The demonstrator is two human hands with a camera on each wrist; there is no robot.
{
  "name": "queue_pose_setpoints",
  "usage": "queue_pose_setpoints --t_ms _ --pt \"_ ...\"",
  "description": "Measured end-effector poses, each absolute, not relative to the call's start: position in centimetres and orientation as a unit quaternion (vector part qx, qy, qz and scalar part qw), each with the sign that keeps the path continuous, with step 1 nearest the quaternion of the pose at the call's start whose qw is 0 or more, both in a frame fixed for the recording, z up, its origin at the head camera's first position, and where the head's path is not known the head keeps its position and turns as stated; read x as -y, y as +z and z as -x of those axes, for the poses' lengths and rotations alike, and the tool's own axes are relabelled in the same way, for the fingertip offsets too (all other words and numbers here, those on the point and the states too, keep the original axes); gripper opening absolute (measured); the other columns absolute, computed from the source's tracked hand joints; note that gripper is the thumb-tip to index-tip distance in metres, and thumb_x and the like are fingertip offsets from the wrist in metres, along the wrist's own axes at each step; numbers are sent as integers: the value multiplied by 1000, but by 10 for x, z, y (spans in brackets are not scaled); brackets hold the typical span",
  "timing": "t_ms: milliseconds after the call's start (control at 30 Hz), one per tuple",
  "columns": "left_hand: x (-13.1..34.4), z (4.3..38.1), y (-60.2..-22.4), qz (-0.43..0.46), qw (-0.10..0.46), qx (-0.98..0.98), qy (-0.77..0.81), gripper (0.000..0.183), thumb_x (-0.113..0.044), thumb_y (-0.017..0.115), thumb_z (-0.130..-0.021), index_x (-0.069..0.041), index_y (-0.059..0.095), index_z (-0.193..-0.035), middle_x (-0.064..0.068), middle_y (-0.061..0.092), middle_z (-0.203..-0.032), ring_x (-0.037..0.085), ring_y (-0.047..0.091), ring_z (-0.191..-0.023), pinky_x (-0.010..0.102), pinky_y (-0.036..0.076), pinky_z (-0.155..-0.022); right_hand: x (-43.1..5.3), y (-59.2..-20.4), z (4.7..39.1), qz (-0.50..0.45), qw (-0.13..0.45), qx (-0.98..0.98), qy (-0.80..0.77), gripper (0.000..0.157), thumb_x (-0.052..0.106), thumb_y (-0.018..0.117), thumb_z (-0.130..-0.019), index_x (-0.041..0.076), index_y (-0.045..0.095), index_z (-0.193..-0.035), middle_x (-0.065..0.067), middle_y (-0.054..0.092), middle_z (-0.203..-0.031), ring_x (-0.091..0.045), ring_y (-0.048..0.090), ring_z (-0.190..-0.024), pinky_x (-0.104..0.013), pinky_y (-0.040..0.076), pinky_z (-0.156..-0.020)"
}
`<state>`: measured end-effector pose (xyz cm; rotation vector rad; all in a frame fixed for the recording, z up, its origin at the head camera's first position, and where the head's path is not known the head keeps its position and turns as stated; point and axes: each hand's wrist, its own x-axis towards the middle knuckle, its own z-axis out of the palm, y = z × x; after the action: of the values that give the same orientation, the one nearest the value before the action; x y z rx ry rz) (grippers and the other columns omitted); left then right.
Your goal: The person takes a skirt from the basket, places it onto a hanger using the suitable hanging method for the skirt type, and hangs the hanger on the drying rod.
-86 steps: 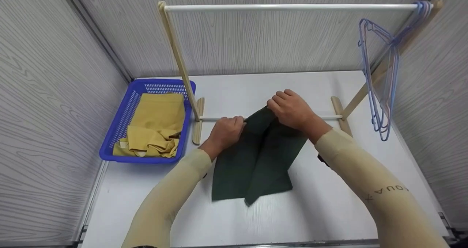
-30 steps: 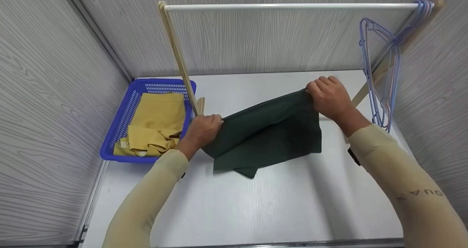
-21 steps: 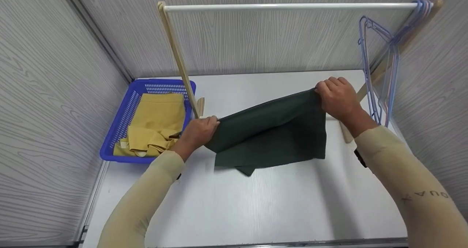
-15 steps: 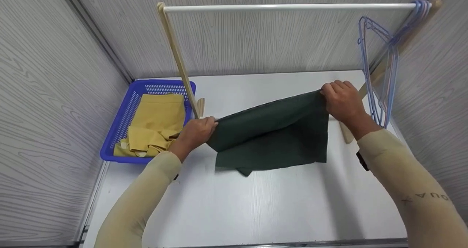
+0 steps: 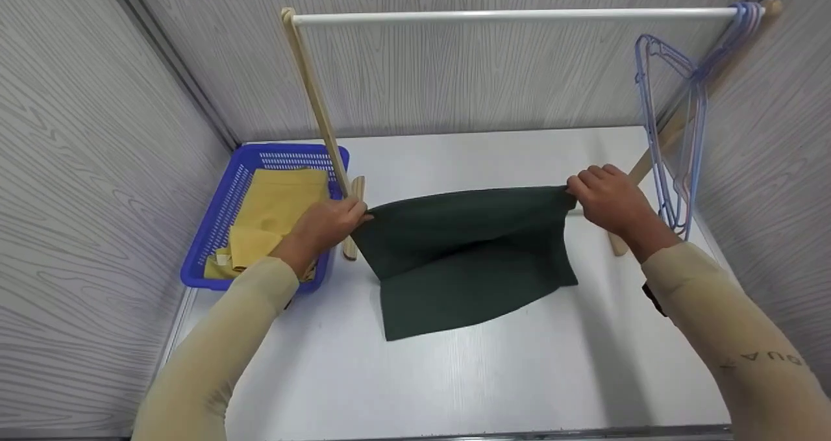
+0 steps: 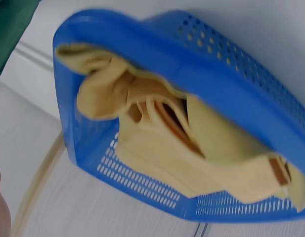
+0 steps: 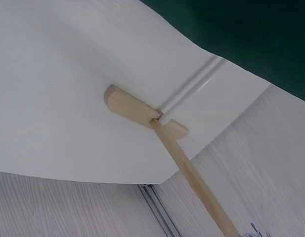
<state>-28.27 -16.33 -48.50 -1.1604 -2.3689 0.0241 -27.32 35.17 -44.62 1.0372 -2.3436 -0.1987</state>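
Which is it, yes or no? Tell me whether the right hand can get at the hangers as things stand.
Likely no: the right hand grips the dark green cloth, though the hangers hang nearby with no obvious obstacle between.

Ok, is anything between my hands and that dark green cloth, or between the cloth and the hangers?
Your left hand and right hand grip the dark green cloth, with nothing visible between. Toward the blue clothes hangers, the head view shows your right hand in between, with the wooden rack post behind it.
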Motion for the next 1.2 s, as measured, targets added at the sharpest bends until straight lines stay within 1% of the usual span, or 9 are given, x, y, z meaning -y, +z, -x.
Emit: queue_pose_setpoints --t_ms 133,200,333,433,600,733,833,1033,1200 --pt "171 290 -466 413 252 875 28 18 -19 61 -100 -2 63 -108 12 61 -78 21 51 -50 31 52 -51 -353 -445 272 -417 236 871 -112 21 0 72 -85 1 55 -99 -16 64 -85 -32 64 -77 -42 54 -74" --pt "174 294 -455 396 271 877 33 14 -14 61 -99 -4 64 -108 12 61 -77 22 48 -49 32 50 -48 -352 -443 273 -426 222 868 -125 26 -1 74 -83 1 54 -100 -16 65 -87 -31 64 -79 -42 54 -77" --pt "172 304 -436 345 315 883 27 5 -6 63 -97 -2 65 -99 14 63 -75 25 52 -48 35 51 -49 -348 -442 276 -403 248 875 -100 14 -1 66 -89 0 56 -98 -16 64 -84 -32 64 -77 -42 53 -73" --pt "167 310 -429 321 328 888 30 9 -6 61 -97 0 65 -94 16 65 -74 27 57 -49 37 53 -51 -346 -440 279 -384 260 883 -76 5 2 60 -95 -1 57 -97 -17 63 -81 -33 64 -76 -44 52 -71" --pt "167 308 -437 338 284 896 45 16 -13 57 -101 1 63 -95 15 64 -71 25 54 -48 35 52 -49 -346 -443 274 -420 213 877 -96 11 2 66 -90 0 58 -98 -15 64 -84 -32 63 -78 -43 53 -76" --pt "175 298 -455 391 216 892 68 20 -21 56 -103 -2 59 -104 13 63 -75 22 50 -50 33 51 -50 -349 -451 266 -484 176 845 -142 20 3 72 -84 3 58 -99 -13 65 -86 -29 62 -78 -39 54 -74" --pt "181 290 -469 436 180 877 91 21 -25 58 -101 -4 58 -105 12 64 -79 21 51 -51 33 52 -51 -352 -457 260 -530 159 815 -175 26 7 74 -83 5 55 -101 -12 64 -86 -27 62 -77 -36 53 -71" --pt "188 280 -493 503 184 834 131 20 -29 63 -99 -10 57 -96 8 63 -76 18 49 -49 31 49 -49 -358 -468 248 -581 147 777 -195 34 6 78 -79 10 55 -104 -9 62 -83 -25 61 -77 -35 51 -70" --pt "183 274 -505 575 171 785 155 11 -21 67 -95 -12 61 -91 6 64 -74 19 56 -53 31 47 -49 -355 -476 241 -620 134 742 -219 35 8 78 -79 13 54 -105 -6 59 -82 -21 57 -73 -33 48 -67"
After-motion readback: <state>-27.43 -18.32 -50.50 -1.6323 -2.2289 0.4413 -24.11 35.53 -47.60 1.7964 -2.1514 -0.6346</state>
